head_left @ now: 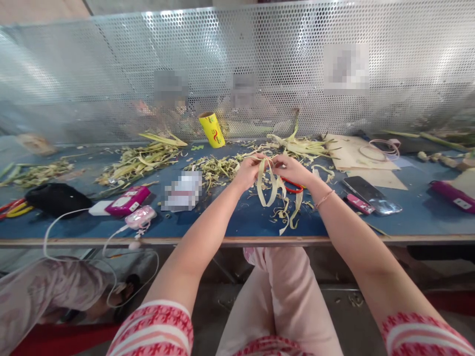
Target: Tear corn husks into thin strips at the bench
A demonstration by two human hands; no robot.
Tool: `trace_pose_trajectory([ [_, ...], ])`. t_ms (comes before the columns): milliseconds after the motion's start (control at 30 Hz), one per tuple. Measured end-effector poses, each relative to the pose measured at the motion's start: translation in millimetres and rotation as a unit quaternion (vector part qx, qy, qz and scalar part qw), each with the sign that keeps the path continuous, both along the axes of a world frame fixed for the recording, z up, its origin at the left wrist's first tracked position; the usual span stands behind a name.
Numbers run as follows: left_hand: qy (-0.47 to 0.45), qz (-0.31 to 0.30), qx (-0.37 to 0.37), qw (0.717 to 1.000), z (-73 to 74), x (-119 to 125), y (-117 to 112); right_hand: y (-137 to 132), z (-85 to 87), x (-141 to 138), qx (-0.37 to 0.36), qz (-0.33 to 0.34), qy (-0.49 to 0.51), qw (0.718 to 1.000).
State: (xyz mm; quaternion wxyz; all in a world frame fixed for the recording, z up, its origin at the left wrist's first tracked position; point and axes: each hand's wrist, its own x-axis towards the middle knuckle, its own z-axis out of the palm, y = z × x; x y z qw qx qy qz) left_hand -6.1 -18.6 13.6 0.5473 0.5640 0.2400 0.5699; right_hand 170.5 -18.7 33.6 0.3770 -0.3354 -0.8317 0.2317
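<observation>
My left hand [249,172] and my right hand [294,169] meet above the blue table, fingers closed on a pale green plant strip [273,192]. The strip hangs in a loop between and below the fingertips. Beneath my right hand lies a red loop-shaped handle [294,187], perhaps of scissors, partly covered. More thin strips [295,217] curl on the table just below the hands. Behind my left hand spreads a heap of shredded plant scraps [217,170]. A bundle of pale leaves [297,143] lies behind my right hand.
A yellow tube [212,129] stands by the perforated metal screen [260,54]. To the left are a purple box [128,200], a cabled white charger [100,207] and a black pouch [57,199]. A phone [365,193] and cardboard [349,152] lie right. A neighbour's leg [55,291] shows at lower left.
</observation>
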Motion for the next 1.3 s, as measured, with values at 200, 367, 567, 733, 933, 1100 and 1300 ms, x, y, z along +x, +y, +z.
trace_pose_trajectory([
  [200, 0.026, 0.043, -0.009, 0.999, -0.9, 2.5, 0.9, -14.2, 3.2, -0.7, 0.22, -0.052, 0.02, 0.974],
  [367, 0.047, 0.007, 0.029, 0.998, -7.2, 4.1, 0.3, -22.7, -1.1, -11.4, 0.329, -0.036, -0.13, 0.935],
  [567, 0.088, -0.018, 0.055, 0.994, -10.1, 4.2, 1.2, -20.1, -4.1, -12.0, 0.323, -0.007, -0.125, 0.938],
  [733, 0.143, -0.04, 0.078, 0.986, -11.4, 4.4, 1.3, -16.5, 3.4, -13.0, 0.138, -0.081, 0.112, 0.981],
  [933, 0.188, -0.036, 0.092, 0.977, -7.7, 7.3, -4.3, -6.5, 6.5, -9.6, -0.099, -0.207, 0.118, 0.966],
  [1100, 0.166, -0.031, 0.086, 0.982, -5.4, 6.6, -5.5, -5.6, 6.1, -9.2, -0.192, -0.175, 0.082, 0.962],
  [1300, 0.088, -0.036, 0.043, 0.995, -6.9, 5.1, 0.0, -4.8, 5.7, -9.4, -0.232, -0.086, 0.153, 0.957],
])
